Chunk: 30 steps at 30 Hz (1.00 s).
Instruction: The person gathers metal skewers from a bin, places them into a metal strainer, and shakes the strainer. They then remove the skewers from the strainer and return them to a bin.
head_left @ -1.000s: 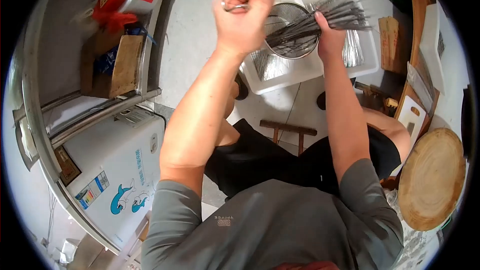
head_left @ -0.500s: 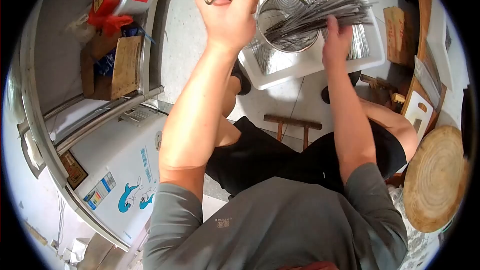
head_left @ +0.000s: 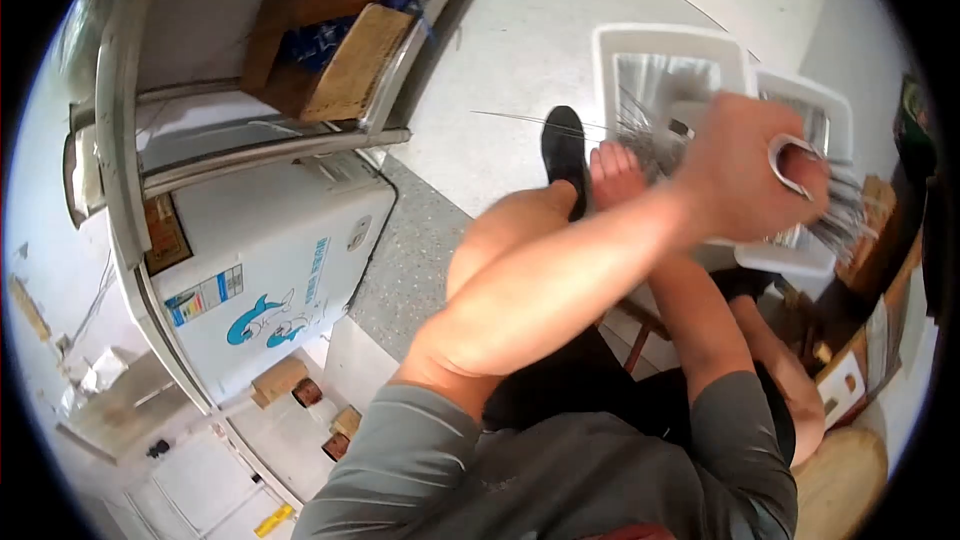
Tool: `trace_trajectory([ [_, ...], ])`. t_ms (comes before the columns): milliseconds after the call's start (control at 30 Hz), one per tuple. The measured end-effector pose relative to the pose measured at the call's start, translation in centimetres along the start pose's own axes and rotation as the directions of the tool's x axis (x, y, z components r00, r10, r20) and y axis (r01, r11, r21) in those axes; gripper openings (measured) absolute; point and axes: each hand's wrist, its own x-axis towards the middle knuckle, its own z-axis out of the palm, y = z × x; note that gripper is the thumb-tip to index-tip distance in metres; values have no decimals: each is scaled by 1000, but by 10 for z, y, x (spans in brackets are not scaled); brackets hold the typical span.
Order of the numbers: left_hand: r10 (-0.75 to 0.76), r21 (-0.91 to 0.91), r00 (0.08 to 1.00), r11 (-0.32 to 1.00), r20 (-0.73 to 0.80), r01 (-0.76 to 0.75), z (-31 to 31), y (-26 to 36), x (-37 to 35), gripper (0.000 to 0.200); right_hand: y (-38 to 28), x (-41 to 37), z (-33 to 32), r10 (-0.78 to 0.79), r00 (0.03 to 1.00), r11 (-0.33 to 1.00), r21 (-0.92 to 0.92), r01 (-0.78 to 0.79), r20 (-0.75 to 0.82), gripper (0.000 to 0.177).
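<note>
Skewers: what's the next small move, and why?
Probably lower the skewers into the near tub. The left grip is shut on a metal ring right above the two white tubs, and the bundle fans out over their rims. The blur hides the right grip's hold.

A shiny metal ring (head_left: pixel 792 168) sticks out of my closed left hand (head_left: pixel 745 170), blurred. The skewers (head_left: pixel 648 145) are thin, grey and metal. They fan out in a loose bundle just beside my right hand (head_left: pixel 615 172), above the white tubs (head_left: pixel 668 40) on the floor, where more of them lie.
</note>
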Motion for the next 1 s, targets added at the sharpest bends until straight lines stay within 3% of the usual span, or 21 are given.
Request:
trace_trajectory([
  [67, 102, 164, 995, 981, -2, -101, -3, 6, 0, 20, 3, 35, -12, -42, 998, 994, -105, 35, -57, 40],
  [100, 129, 141, 992, 982, -9, -126, -2, 7, 0, 20, 5, 41, -4, -52, 994, 988, -151, 38, -92, 40],
  [200, 194, 84, 981, 978, -21, -192, -1, 5, 2, 19, 6, 58, 38, 126, 992, 961, -251, -114, 31, 43],
  [267, 203, 49, 979, 978, -28, -201, -2, 4, -2, 17, 8, 62, 49, 153, 978, 933, -347, -97, 139, 36],
  [333, 200, 11, 979, 980, -27, -200, -4, 5, -3, 18, 11, 65, 49, 184, 973, 941, -313, -133, 139, 28],
  [533, 194, 3, 980, 981, -46, -194, -12, 10, -4, 17, 15, 65, 48, 116, 935, 979, -199, -50, 335, 15],
  [833, 239, -70, 966, 967, -97, -246, -9, 20, -8, 19, 15, 62, 46, 7, 979, 970, -241, 44, 206, 9],
  [1000, 277, -112, 949, 949, -148, -295, -2, 32, -9, 19, 23, 63, 39, -20, 976, 960, -270, 81, 218, 6],
])
